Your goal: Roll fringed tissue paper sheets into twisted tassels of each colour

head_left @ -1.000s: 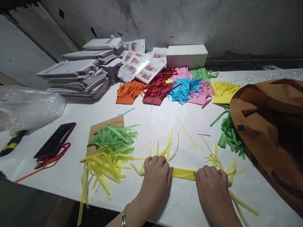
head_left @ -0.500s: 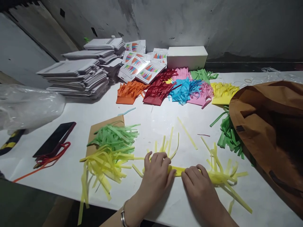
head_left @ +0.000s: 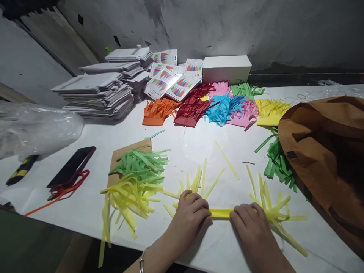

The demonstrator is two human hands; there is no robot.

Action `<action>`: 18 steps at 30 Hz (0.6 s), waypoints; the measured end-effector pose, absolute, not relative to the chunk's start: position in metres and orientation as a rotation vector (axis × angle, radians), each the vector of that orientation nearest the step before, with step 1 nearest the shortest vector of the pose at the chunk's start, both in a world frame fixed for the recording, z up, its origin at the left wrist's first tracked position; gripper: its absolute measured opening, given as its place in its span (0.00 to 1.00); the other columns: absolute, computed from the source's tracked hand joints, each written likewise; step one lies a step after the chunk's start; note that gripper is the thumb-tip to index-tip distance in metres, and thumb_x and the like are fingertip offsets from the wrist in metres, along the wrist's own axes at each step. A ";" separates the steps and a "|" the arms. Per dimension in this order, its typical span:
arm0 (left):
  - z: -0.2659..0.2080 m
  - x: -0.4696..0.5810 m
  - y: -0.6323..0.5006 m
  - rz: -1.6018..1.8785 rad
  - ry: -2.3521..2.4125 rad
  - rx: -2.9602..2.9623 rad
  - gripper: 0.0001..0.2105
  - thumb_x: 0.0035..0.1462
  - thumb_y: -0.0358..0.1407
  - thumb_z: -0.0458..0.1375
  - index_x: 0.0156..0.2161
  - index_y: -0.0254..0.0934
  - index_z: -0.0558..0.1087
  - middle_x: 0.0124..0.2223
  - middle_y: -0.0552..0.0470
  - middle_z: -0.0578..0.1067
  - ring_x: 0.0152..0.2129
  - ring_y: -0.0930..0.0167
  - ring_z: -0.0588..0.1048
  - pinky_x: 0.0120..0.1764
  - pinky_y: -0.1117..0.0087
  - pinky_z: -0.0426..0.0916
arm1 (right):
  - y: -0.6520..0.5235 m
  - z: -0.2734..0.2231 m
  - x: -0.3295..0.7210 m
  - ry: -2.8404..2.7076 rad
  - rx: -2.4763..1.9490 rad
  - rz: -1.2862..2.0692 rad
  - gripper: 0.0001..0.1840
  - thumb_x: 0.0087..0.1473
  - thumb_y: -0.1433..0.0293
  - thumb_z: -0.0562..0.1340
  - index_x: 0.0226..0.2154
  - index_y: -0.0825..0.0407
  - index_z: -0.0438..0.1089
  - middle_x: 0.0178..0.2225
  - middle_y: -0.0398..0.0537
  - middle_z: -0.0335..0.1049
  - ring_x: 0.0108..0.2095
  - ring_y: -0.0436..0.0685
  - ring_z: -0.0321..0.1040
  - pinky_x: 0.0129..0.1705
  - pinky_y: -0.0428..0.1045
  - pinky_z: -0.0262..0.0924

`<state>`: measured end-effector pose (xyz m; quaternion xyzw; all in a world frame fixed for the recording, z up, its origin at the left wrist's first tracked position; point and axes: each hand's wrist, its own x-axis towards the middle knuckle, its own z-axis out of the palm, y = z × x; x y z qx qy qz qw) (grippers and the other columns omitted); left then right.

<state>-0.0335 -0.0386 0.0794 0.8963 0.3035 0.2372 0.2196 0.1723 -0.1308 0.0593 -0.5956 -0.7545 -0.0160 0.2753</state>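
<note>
A yellow tissue-paper tassel (head_left: 221,213) lies across the white tabletop near its front edge, its middle a narrow flattened band and both ends cut into fringe. My left hand (head_left: 192,214) is closed over the band's left part, with loose strips fanning out beyond the fingers. On the right part, my right hand (head_left: 253,225) presses with curled fingers, and more fringe spreads past it. The thumbs are mostly hidden. Left of my hands, a yellow fringed tassel (head_left: 125,193) and a green one (head_left: 142,163) rest on a brown card (head_left: 116,154).
Folded fringed tassels in orange (head_left: 156,112), red (head_left: 190,112), blue (head_left: 223,110) and other colours line the back, near a white box (head_left: 226,70) and stacked white packs (head_left: 93,93). A phone (head_left: 71,167) lies left; a brown bag (head_left: 307,151) stands right, beside dark green fringe (head_left: 280,165).
My hands have moved apart slightly, the right one rightward, so more of the flattened yellow band shows between them. The view has shifted a little.
</note>
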 end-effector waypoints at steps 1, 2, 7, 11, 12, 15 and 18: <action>0.082 -0.035 -0.039 0.649 0.862 2.458 0.09 0.66 0.29 0.54 0.34 0.40 0.74 0.35 0.54 0.77 0.36 0.67 0.70 0.52 0.54 0.57 | -0.134 0.058 0.176 -1.988 -1.634 -0.024 0.16 0.69 0.76 0.47 0.37 0.51 0.68 0.35 0.48 0.70 0.39 0.59 0.65 0.53 0.60 0.49; 0.083 -0.035 -0.040 0.642 0.895 2.438 0.10 0.66 0.28 0.53 0.33 0.39 0.73 0.35 0.54 0.76 0.35 0.67 0.70 0.51 0.55 0.58 | -0.137 0.057 0.179 -1.950 -1.674 -0.008 0.15 0.69 0.75 0.48 0.38 0.50 0.68 0.37 0.49 0.70 0.41 0.59 0.65 0.54 0.61 0.48; 0.084 -0.027 -0.042 0.588 1.104 2.445 0.10 0.64 0.28 0.53 0.31 0.37 0.70 0.36 0.51 0.74 0.35 0.66 0.70 0.47 0.54 0.59 | -0.130 0.056 0.182 -1.917 -1.837 -0.059 0.18 0.70 0.72 0.47 0.32 0.50 0.66 0.32 0.47 0.67 0.36 0.61 0.61 0.48 0.61 0.50; 0.082 -0.020 -0.044 0.447 1.234 2.539 0.07 0.60 0.27 0.54 0.31 0.37 0.69 0.37 0.50 0.74 0.36 0.64 0.70 0.48 0.52 0.59 | -0.113 0.060 0.186 -2.016 -1.853 -0.115 0.22 0.71 0.70 0.46 0.26 0.48 0.62 0.25 0.44 0.62 0.29 0.60 0.56 0.40 0.57 0.47; 0.082 -0.019 -0.044 0.421 1.253 2.552 0.07 0.59 0.27 0.54 0.30 0.38 0.69 0.37 0.50 0.73 0.36 0.63 0.70 0.48 0.51 0.60 | -0.110 0.061 0.188 -2.025 -1.853 -0.108 0.22 0.71 0.69 0.45 0.26 0.48 0.62 0.25 0.44 0.62 0.29 0.60 0.57 0.39 0.57 0.46; 0.082 -0.019 -0.045 0.419 1.265 2.557 0.06 0.59 0.26 0.55 0.32 0.38 0.69 0.37 0.50 0.73 0.37 0.63 0.71 0.48 0.51 0.59 | -0.108 0.067 0.191 -2.014 -1.871 -0.081 0.23 0.71 0.68 0.45 0.25 0.48 0.63 0.25 0.44 0.62 0.28 0.59 0.58 0.38 0.57 0.47; 0.079 -0.020 -0.047 0.517 1.161 2.586 0.07 0.61 0.24 0.53 0.35 0.38 0.70 0.40 0.49 0.73 0.38 0.64 0.70 0.49 0.52 0.59 | -0.113 0.073 0.185 -1.923 -1.854 -0.093 0.18 0.70 0.70 0.49 0.30 0.50 0.66 0.29 0.46 0.67 0.33 0.58 0.63 0.47 0.60 0.51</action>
